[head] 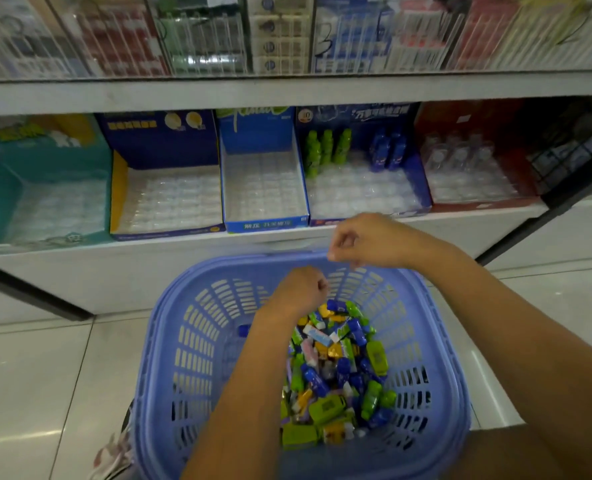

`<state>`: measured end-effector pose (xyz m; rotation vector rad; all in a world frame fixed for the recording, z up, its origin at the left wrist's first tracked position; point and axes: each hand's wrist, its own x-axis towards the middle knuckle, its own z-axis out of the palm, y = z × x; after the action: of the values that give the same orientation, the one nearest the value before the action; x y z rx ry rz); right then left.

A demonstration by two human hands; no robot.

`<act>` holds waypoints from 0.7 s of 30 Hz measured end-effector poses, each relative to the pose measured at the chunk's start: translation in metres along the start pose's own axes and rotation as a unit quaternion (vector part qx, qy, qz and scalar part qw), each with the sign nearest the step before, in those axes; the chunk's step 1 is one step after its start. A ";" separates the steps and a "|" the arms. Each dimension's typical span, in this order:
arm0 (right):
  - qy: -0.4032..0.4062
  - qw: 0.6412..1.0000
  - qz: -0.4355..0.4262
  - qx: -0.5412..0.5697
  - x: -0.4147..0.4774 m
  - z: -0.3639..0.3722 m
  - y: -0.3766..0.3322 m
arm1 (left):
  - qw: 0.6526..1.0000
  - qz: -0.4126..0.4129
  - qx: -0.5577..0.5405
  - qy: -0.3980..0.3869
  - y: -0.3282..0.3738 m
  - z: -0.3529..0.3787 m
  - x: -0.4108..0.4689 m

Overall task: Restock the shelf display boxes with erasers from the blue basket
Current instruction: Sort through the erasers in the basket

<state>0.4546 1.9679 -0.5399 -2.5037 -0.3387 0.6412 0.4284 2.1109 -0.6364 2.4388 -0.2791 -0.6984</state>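
On the lower white shelf (287, 237), at about 10 o'clock from the basket, a teal cardboard display box (0, 202) holds a clear plastic tray with bare pockets. Just beside it stands a navy and yellow cardboard display box (119, 188), its tray pockets also bare. The slatted blue plastic basket (190, 341) sits at 6 o'clock in the view, on the pale tiled floor (28, 375). At 12 o'clock from the basket is a narrow light-blue cardboard display box (263, 225), likewise unfilled. The left hand (298, 289) hovers inside the basket near its far wall, fingers curled under; whether they hold anything cannot be told. The pile of small wrapped erasers (336, 375), green, blue, yellow and white, lies in the basket's bottom, toward 3 o'clock of its middle. The right hand (364, 240) is over the basket's far rim, fingers curled with thumb near forefinger; I cannot tell if it pinches something. At 1 o'clock a dark blue cardboard display box (422, 188) has green and blue bottle-shaped erasers (325, 147) standing upright along its back rows. A red cardboard display box (478, 206) follows at 2 o'clock, with clear bottle-shaped items in it.
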 end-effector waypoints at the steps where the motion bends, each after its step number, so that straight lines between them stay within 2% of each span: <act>1: -0.053 0.998 0.019 -0.036 -0.001 0.015 0.006 | 0.999 -0.011 0.008 -0.037 -0.007 0.011 0.000; 5: -0.166 0.968 0.102 -0.159 0.002 0.084 0.046 | 0.985 -0.037 0.032 -0.167 -0.031 0.061 -0.005; 7: -0.247 0.935 0.123 -0.222 -0.001 0.115 0.069 | 0.975 -0.029 0.068 -0.208 -0.040 0.085 -0.009; 9: -0.310 0.894 0.143 -0.291 -0.007 0.135 0.084 | 0.976 -0.036 0.065 -0.203 -0.049 0.101 -0.013; 11: -0.338 0.875 0.139 -0.317 -0.008 0.150 0.099 | 0.984 -0.044 0.048 -0.166 -0.055 0.111 -0.013; 16: -0.262 0.900 0.100 -0.335 -0.014 0.173 0.111 | 0.985 -0.047 -0.013 -0.163 -0.068 0.115 -0.006; 21: -0.331 0.889 0.146 -0.282 -0.004 0.156 0.107 | 0.992 -0.035 -0.052 -0.113 -0.076 0.114 -0.004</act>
<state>0.3834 1.9445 -0.7138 -2.8172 -0.4390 1.7519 0.3663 2.1192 -0.7584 2.2821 -0.2404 -0.9978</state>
